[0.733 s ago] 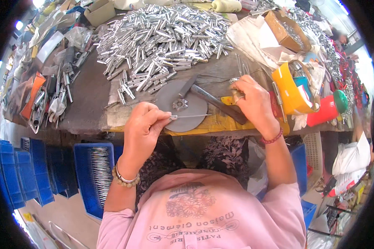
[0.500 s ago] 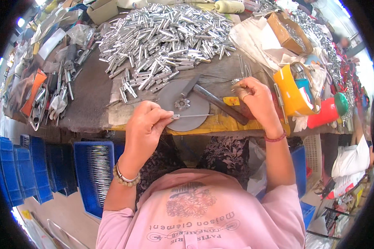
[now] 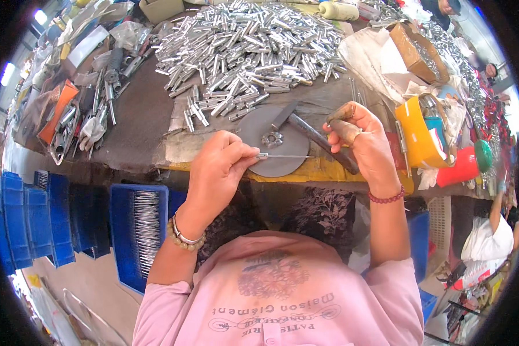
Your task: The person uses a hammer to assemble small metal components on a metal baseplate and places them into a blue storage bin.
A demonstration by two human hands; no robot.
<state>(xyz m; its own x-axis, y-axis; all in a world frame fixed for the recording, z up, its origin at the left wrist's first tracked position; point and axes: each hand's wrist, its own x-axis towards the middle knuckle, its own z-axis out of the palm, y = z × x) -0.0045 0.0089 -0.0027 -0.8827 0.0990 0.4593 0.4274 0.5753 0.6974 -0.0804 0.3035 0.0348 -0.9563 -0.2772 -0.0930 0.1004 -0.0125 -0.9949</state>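
My left hand [image 3: 218, 167] pinches the short tube end of a thin metal rod [image 3: 291, 156]. The rod points right, level over the near part of a round grey disc [image 3: 278, 167]. On the disc lies a flower-shaped metal piece [image 3: 272, 138]. A hammer [image 3: 323, 141] rests across the disc's right side, its handle slanting toward the near edge. Above the handle is my right hand [image 3: 363, 138], its fingers curled and closed, with dark coverings or stains on the fingertips. Whatever those fingers hold, if anything, cannot be made out.
A large heap of metal tubes [image 3: 254, 49] fills the back of the bench. Tools and bags crowd the left, near an orange piece [image 3: 57, 112]. To the right stand a yellow container [image 3: 416, 132] and a red one [image 3: 457, 166]. A blue bin [image 3: 121, 236] holds thin rods below left.
My right hand has come away from the thin rods on the bench and turned, showing more of its thumb side. My left hand keeps its pinch on the rod. The view has shifted slightly.
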